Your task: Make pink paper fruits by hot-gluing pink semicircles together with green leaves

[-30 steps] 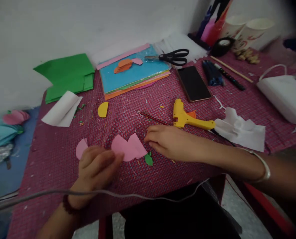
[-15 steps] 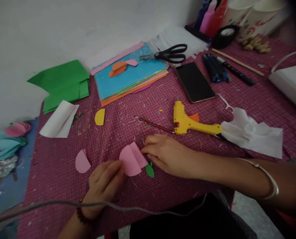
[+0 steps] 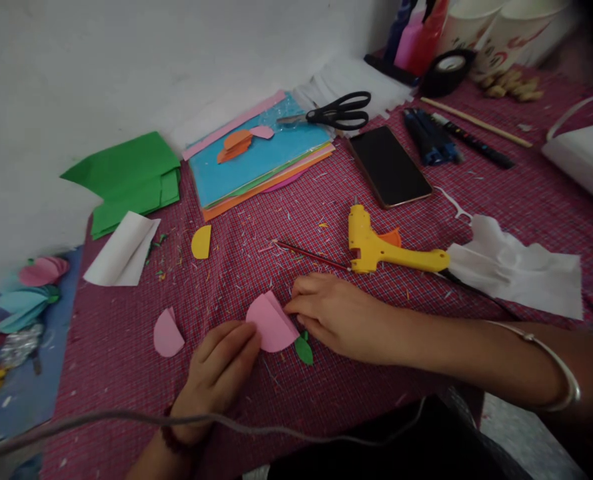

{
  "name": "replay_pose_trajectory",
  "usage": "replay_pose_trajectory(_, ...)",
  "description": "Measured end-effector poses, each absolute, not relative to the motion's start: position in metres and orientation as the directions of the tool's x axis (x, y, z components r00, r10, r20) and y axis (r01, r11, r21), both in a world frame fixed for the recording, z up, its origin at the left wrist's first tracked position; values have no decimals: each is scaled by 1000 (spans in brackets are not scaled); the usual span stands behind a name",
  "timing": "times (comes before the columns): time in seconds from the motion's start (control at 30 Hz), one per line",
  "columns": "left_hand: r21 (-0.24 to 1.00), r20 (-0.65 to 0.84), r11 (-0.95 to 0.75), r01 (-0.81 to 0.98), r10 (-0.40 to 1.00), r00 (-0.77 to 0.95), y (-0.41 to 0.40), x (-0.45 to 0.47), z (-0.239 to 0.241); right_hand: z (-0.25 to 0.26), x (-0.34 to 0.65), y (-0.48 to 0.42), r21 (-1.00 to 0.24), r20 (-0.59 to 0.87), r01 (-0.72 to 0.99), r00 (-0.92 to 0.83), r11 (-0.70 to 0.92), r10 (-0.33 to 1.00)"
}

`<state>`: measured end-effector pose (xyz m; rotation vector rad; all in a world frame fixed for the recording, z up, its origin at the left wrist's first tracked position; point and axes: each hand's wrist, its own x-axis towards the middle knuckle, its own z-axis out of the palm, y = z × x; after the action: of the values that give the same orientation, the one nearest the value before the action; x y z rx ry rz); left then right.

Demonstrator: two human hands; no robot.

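Note:
Folded pink paper pieces [image 3: 269,325], rounded on the left and with a straight slanting edge on the right, lie on the table in front of me. The fingers of my left hand [image 3: 226,363] are pressed together on the paper's left edge. At its upper right edge, my right hand [image 3: 326,312] pinches with curled fingers; its fingertips are partly hidden. A small green paper leaf [image 3: 304,349] touches the lower right of the paper. Left of my left hand rests another pink folded half-circle [image 3: 168,335]. Beyond it is a yellow half-circle [image 3: 202,242].
Past my right hand lie a yellow glue gun [image 3: 401,255], a thin pencil [image 3: 312,255] and a white tissue [image 3: 521,270]. Farther back are a phone [image 3: 390,167], scissors [image 3: 339,112], blue sheets [image 3: 256,167] and green paper [image 3: 131,177]. A grey cable [image 3: 256,419] crosses in front.
The folds of the pink paper have come closer together, with a narrower part showing on the right. My left hand has shifted slightly right with it. The whole view has moved a little.

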<state>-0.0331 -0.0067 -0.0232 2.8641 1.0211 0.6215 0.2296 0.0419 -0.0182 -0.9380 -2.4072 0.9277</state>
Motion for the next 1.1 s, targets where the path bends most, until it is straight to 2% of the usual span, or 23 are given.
replay_pose_trajectory(0.37, 271, 335, -757, 595, 654, 679, -2, -30, -28, -18, 229, 41, -705, 119, 446, -693, 552, 711)
replay_pose_trajectory(0.7, 253, 391, -770, 586, 635, 666, 2, -23, -30, -17, 229, 42, -721, 114, 438, -689, 537, 715)
replay_pose_trajectory(1.1, 206, 345, -803, 559, 594, 727, 5, -23, -27, -16, 231, 42, -727, 82, 443, -704, 525, 706)
